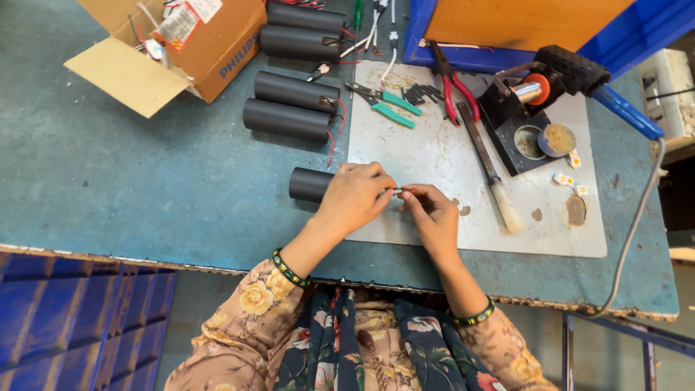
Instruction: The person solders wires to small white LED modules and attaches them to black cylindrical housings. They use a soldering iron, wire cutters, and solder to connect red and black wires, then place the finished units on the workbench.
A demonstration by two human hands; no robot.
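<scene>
black plastic or metal, a short dark cylinder tube (310, 184) lies on its side on the worn teal-blue worktable (145, 181), at the left edge of a pale grey scuffed work mat (434, 156). the person's left hand (355, 195) is curled over the tube's right end, fingers closed around it. the right hand (433, 216) sits just beside it on the mat, fingertips pinched together on something tiny and thin between the two hands; it is too small to tell what. both wrists wear green and gold beaded bangles, and the sleeves are floral, tan and navy.

beyond the hands, four more matching black cylinder tubes (293, 90) lie in a loose column, thin red wires trailing from their ends. a small pair of green-handled cutters (384, 101) rests at the mat's top left, near a cluster of short dark sleeve pieces (421, 92). red-handled pliers (456, 83) lie beside them. a long flat metal file with a pale wooden handle (491, 172) lies diagonally across the mat. to its right stands a black soldering iron stand (517, 119), holding a blue-handled soldering iron (594, 87), with a small round tin of yellowish paste (559, 139) on it. a few small white and yellow square chips (568, 177) are scattered nearby. an open brown cardboard box (181, 43) sits at the table's far left.
</scene>
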